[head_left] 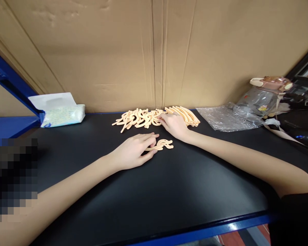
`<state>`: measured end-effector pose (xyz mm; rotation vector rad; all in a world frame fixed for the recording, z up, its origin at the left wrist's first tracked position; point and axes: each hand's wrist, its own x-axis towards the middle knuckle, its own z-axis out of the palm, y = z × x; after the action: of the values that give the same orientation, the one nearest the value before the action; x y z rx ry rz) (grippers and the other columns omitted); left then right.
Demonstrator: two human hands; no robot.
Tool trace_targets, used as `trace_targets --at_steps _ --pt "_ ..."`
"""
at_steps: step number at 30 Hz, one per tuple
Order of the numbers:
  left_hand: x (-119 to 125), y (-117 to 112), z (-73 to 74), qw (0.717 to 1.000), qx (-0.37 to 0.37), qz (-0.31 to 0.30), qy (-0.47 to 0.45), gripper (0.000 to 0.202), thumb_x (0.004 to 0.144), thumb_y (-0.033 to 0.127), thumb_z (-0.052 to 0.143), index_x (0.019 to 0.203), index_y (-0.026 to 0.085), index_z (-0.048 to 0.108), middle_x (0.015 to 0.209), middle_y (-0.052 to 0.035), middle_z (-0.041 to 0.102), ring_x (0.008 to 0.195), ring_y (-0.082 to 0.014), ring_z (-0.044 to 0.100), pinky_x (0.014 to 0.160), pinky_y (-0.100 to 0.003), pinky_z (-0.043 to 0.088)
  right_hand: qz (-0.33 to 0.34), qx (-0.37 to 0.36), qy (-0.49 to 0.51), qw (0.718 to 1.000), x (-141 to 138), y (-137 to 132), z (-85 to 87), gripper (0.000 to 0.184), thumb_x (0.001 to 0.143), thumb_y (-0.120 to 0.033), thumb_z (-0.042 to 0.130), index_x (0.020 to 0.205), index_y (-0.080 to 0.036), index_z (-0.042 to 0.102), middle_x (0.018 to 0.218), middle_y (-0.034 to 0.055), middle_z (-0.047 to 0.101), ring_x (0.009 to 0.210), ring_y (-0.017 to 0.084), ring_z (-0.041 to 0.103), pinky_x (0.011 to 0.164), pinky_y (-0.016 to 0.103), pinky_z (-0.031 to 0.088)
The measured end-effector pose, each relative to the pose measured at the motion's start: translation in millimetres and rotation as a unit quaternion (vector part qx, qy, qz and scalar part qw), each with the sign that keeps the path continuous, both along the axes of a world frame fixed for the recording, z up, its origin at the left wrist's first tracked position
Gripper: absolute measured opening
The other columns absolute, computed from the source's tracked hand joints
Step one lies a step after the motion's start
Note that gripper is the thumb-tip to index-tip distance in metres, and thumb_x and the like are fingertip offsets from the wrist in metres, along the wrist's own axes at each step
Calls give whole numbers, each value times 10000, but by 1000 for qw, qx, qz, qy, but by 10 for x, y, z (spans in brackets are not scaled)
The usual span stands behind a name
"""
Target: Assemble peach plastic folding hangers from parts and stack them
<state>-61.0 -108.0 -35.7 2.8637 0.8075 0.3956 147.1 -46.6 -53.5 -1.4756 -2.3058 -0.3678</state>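
My left hand (137,150) rests low over the black tabletop, its thumb and fingers closed on a few curved peach-coloured pieces (166,144). Their rounded, hook-like ends stick out to the right of the fingertips. Farther back lies a loose, tangled pile of similar curved pieces (133,119). At the right end of that pile is my right hand (175,126), fingers bent and fingertips together at one of the pieces. Behind its knuckles, a neat row of longer curved strips (186,114) lies side by side, partly covered by the hand.
An opened pack of tissues (63,114) stands at the back left. On the right lie a clear plastic bag (226,118) and a transparent bottle with a brown lid (272,83) and a strap. Cardboard (105,58) walls the back. Blue metal (220,227) edges the table (154,201).
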Motion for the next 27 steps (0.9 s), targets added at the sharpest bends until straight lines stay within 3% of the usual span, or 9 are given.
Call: trace_targets --at_steps 10,19,23,27 --pt "2 -1 6 1000 -2 13 4 218 969 358 396 814 215 452 1294 -127 621 1264 -248 537 948 -374 473 8 1 3 1000 -8 1 19 209 991 -236 446 1028 -144 630 943 95 744 821 223 663 801 325 381" --pt "0 5 4 1000 1 0 5 191 976 322 389 841 214 469 1199 -115 664 1278 -234 525 948 -368 471 41 32 8 999 -21 -25 37 220 1001 -227 412 1018 -135 611 938 102 740 849 229 668 828 338 357" --pt "-12 -2 12 1000 1 -2 9 195 974 314 389 844 207 488 1265 -124 635 1275 -245 527 956 -383 470 70 40 6 997 43 -161 127 216 1000 -228 415 991 -143 614 907 94 738 829 224 663 812 333 354" --pt "-25 4 -4 1000 -15 10 -9 201 964 338 424 838 209 513 1309 -95 616 1252 -235 540 978 -385 463 101 41 7 994 242 -481 174 160 981 -233 473 950 -159 611 846 51 730 774 191 660 786 306 363"
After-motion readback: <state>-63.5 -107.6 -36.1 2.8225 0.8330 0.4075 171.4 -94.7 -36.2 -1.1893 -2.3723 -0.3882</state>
